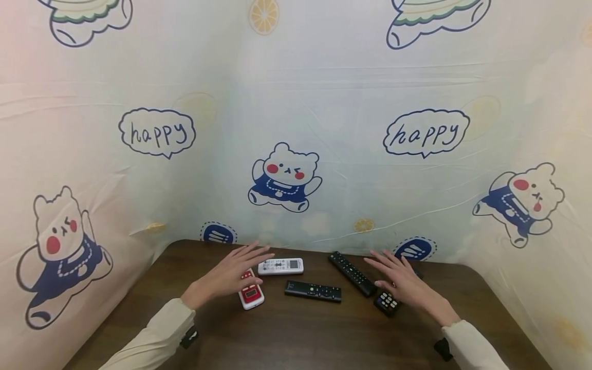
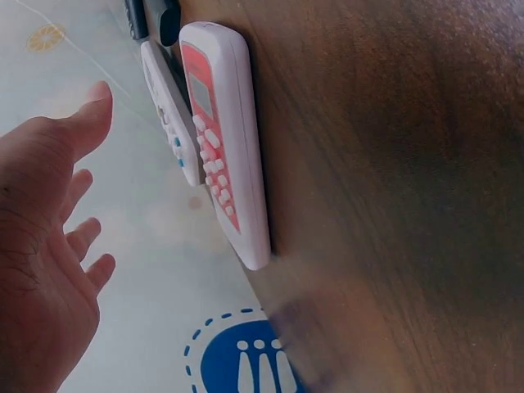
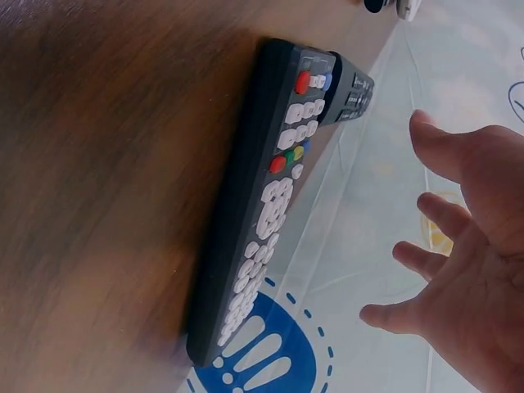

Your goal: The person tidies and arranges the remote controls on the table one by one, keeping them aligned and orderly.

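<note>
My left hand hovers with fingers spread over a red-and-white remote control, overlapping its far part in the head view. Seen from the left wrist, the palm is bare and stands apart from that remote. On the other side, my right hand spreads its fingers above a black remote with pale buttons and hides much of it. The right wrist view shows this remote on the table, with coloured buttons too, and the hand holding nothing.
Between the hands lie a white remote, a black remote placed crosswise and a long black remote set diagonally. All rest on the brown wooden table. A printed cloth with cartoon bears rises behind the table and along its sides.
</note>
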A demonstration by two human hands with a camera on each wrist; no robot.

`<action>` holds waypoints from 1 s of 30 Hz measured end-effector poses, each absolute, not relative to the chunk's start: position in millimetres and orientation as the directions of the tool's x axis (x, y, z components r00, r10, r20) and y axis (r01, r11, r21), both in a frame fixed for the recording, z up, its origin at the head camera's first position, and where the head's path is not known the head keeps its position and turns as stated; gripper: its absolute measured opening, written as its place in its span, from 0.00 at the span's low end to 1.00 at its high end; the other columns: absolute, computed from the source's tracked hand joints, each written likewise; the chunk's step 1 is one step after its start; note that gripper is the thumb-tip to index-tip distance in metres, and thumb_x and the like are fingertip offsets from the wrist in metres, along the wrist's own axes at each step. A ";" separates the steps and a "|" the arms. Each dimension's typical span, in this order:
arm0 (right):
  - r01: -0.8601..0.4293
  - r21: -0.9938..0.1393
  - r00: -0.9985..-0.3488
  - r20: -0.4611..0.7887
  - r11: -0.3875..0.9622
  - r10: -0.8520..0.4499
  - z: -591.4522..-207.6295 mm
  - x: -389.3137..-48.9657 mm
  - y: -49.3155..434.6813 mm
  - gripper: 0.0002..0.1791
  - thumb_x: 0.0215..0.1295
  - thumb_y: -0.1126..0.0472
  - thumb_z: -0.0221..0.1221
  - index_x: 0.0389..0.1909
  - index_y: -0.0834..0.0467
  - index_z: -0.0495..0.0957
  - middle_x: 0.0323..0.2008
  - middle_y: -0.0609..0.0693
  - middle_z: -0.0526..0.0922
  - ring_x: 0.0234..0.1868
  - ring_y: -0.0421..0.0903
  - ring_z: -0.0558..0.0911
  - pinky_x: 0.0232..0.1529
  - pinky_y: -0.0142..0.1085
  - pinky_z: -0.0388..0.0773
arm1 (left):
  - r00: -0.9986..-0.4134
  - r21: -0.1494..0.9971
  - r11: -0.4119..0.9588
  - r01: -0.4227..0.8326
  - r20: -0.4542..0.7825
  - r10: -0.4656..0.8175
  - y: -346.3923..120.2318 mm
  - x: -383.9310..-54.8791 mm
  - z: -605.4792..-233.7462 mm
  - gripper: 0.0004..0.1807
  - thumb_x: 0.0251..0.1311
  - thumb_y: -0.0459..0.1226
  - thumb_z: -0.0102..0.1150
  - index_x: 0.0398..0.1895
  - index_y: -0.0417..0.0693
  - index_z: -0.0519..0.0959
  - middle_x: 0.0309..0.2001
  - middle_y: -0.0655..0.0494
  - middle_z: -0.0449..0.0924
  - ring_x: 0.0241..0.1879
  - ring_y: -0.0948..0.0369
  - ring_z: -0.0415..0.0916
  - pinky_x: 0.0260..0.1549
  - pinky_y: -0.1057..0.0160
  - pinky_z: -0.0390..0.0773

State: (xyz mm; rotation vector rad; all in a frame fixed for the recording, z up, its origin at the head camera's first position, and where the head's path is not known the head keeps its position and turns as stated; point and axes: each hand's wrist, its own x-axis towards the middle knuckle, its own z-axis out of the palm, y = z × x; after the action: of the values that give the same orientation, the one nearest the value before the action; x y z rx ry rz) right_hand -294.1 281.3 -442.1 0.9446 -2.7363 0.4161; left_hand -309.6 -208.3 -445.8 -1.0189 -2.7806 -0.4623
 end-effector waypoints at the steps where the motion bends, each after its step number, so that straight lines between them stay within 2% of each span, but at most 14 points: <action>1: -0.625 -0.197 -0.774 0.285 0.755 -0.566 -442.3 -293.9 282.1 0.35 0.72 0.60 0.65 0.78 0.51 0.68 0.79 0.58 0.63 0.78 0.69 0.60 0.68 0.81 0.52 | -0.763 0.242 0.724 0.645 0.232 0.603 -209.0 -309.8 -446.9 0.39 0.67 0.48 0.69 0.80 0.57 0.66 0.80 0.50 0.63 0.81 0.40 0.50 0.76 0.30 0.56; 9: -0.562 -0.156 -0.826 0.164 0.812 -0.540 -442.7 -293.2 291.4 0.33 0.67 0.72 0.65 0.73 0.57 0.72 0.75 0.64 0.68 0.73 0.72 0.67 0.64 0.79 0.63 | -0.786 0.258 0.743 0.618 0.166 0.596 -213.2 -310.8 -453.9 0.34 0.68 0.47 0.68 0.76 0.55 0.71 0.75 0.49 0.71 0.78 0.42 0.60 0.74 0.31 0.62; 14: -0.540 -0.189 -0.841 0.081 0.820 -0.535 -443.6 -293.5 296.2 0.31 0.66 0.74 0.65 0.70 0.61 0.74 0.73 0.68 0.70 0.70 0.76 0.68 0.62 0.80 0.65 | -0.796 0.264 0.753 0.603 0.133 0.590 -214.8 -312.0 -454.7 0.31 0.68 0.48 0.67 0.73 0.53 0.75 0.72 0.49 0.74 0.76 0.43 0.64 0.73 0.34 0.65; 19: -0.537 -0.164 -0.842 0.041 0.828 -0.538 -447.7 -295.4 300.9 0.30 0.60 0.84 0.59 0.64 0.64 0.78 0.69 0.71 0.72 0.67 0.75 0.72 0.62 0.73 0.72 | -0.803 0.260 0.763 0.592 0.116 0.585 -214.7 -313.4 -456.7 0.28 0.69 0.46 0.68 0.70 0.52 0.77 0.70 0.48 0.77 0.73 0.44 0.69 0.72 0.35 0.67; 23: -0.496 -0.187 -0.863 -0.006 0.848 -0.506 -451.1 -296.6 302.9 0.34 0.54 0.91 0.52 0.60 0.66 0.80 0.67 0.74 0.73 0.67 0.75 0.72 0.67 0.71 0.69 | -0.798 0.240 0.764 0.599 0.101 0.594 -214.9 -314.2 -460.9 0.26 0.68 0.43 0.68 0.69 0.52 0.79 0.68 0.48 0.78 0.71 0.45 0.72 0.71 0.36 0.69; 30: -0.444 -0.241 -0.879 -0.072 0.863 -0.472 -446.8 -299.4 304.6 0.35 0.54 0.91 0.49 0.60 0.64 0.80 0.68 0.77 0.68 0.69 0.79 0.67 0.65 0.74 0.68 | -0.795 0.230 0.766 0.600 0.062 0.604 -214.8 -312.1 -459.3 0.24 0.66 0.41 0.70 0.65 0.49 0.82 0.68 0.47 0.78 0.69 0.44 0.73 0.71 0.35 0.69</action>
State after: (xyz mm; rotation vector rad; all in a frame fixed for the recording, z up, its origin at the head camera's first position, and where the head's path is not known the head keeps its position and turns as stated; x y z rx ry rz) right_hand -299.4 304.6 -446.8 0.7784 -3.1557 0.3581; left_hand -312.1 -214.8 -459.3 -1.0111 -2.9670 -0.3774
